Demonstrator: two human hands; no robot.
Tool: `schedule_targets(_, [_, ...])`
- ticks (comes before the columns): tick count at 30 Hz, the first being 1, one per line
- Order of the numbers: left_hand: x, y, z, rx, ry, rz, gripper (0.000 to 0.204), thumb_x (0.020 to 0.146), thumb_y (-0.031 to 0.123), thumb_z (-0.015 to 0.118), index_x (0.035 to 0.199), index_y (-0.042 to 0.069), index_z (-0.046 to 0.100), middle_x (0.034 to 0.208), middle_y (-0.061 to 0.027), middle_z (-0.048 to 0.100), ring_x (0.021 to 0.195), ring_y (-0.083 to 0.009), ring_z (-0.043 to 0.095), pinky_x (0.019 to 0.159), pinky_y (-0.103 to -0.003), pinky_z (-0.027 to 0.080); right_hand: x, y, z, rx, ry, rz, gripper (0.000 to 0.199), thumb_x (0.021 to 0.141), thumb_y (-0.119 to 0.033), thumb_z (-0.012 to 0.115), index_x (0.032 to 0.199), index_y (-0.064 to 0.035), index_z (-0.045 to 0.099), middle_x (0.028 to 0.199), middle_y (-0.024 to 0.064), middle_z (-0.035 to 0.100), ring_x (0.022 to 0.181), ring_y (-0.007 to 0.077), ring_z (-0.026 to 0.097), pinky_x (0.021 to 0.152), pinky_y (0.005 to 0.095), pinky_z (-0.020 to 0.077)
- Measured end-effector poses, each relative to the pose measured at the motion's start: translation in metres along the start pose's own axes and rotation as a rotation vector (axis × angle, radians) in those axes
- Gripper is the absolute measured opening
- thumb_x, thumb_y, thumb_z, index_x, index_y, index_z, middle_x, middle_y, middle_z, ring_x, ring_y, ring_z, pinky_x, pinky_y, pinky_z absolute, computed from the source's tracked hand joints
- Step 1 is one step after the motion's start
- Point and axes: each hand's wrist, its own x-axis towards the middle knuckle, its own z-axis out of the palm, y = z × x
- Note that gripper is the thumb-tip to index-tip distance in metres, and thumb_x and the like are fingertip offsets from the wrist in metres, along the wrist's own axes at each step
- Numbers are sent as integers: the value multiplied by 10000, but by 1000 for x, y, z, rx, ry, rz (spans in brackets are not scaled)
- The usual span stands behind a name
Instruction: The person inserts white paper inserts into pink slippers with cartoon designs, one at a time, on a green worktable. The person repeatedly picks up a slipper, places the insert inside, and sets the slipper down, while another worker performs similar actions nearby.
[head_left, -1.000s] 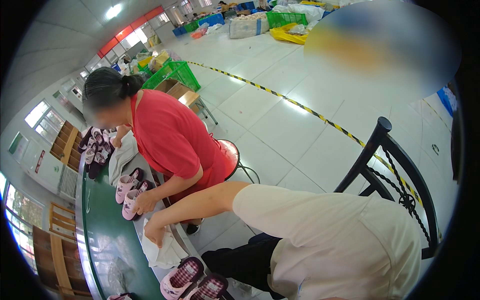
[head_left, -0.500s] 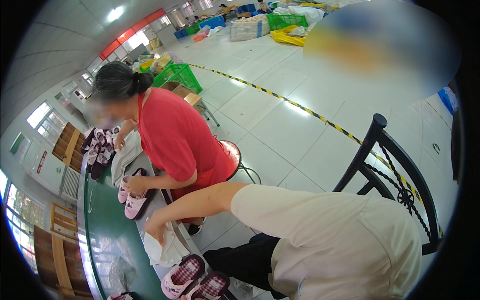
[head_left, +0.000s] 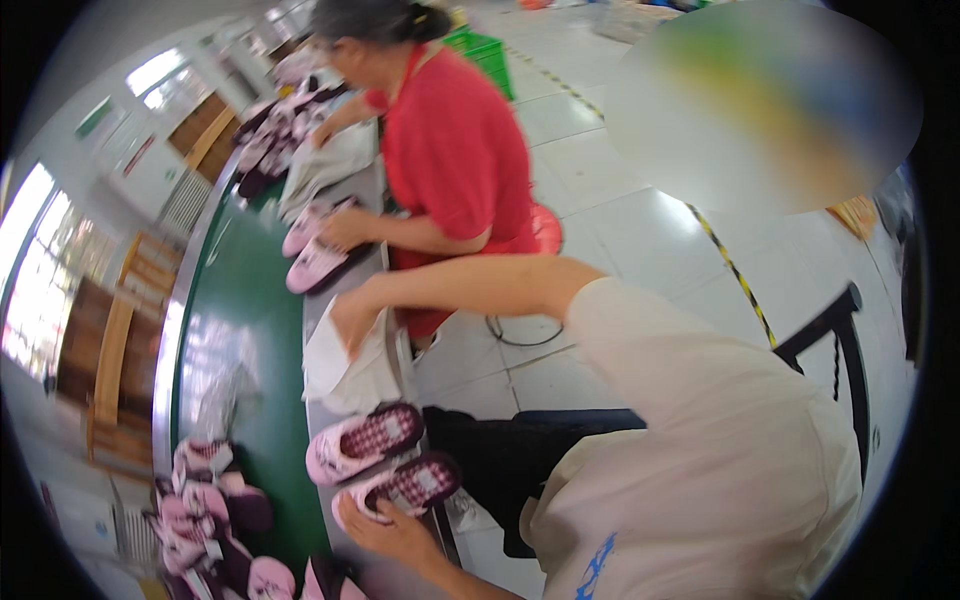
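Two pink slippers with dark maroon soles and checked linings lie side by side on the grey table edge: an upper slipper (head_left: 365, 443) and a lower slipper (head_left: 402, 490). My left hand (head_left: 392, 535) is closed around the toe of the lower one. My right hand (head_left: 352, 325) is on a stack of thin white sheets (head_left: 350, 380), its fingers pinching the top sheet; the fingertips are partly hidden. The sheets look like paper and lie just beyond the upper slipper.
A person in red (head_left: 460, 150) sits beside me, one hand on another pink slipper pair (head_left: 318, 268), the other on white sheets (head_left: 325, 170). Piled slippers (head_left: 200, 515) lie on the green tabletop (head_left: 270, 350) near clear plastic (head_left: 222, 400). A black chair (head_left: 850, 340) stands behind me.
The view has shifted, bringing my left hand and the piled slippers further into sight. My right hand stays at the white sheets. The slipper pair remains on the table edge.
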Motion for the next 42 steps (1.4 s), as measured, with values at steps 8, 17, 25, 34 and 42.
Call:
schedule_targets(8, [-95,33,-56,-160,-298,99,109,807,37,592,833,73,691,722,-40,641,644,-252,577,636,-380,422,-12,7,-4,-177,55,-421,356,1055,-316,562,925,-30,730,895,197,739,801,429,689,734,515,534])
schedule_targets(17, [-144,20,-81,-8,-247,-231,116,718,35,575,739,106,665,633,-24,596,492,-222,474,487,-351,348,-44,-63,61,-529,404,-66,387,899,-76,649,1283,-113,670,1047,151,752,936,306,748,742,441,593])
schedule_targets(25, [-80,38,-66,-487,87,-401,262,957,152,574,1059,-29,732,743,-85,698,576,-138,562,560,-294,462,-130,-109,49,204,1299,-74,241,1016,6,653,1243,24,732,1154,120,784,1001,166,730,871,268,551])
schedule_targets(34, [35,74,-18,-1074,9,-502,915,949,452,782,1570,-67,355,1549,-254,495,1350,-376,580,1134,-511,465,-205,-238,113,1277,754,22,335,1098,-134,624,1362,74,621,1052,111,756,852,150,715,743,263,554])
schedule_targets(42, [39,60,-21,-902,-36,-337,775,912,193,790,1546,-47,414,1367,-210,652,1099,-282,705,936,-402,574,-230,-214,101,1204,777,50,341,1033,-216,733,1211,72,696,882,71,726,658,105,652,571,239,485])
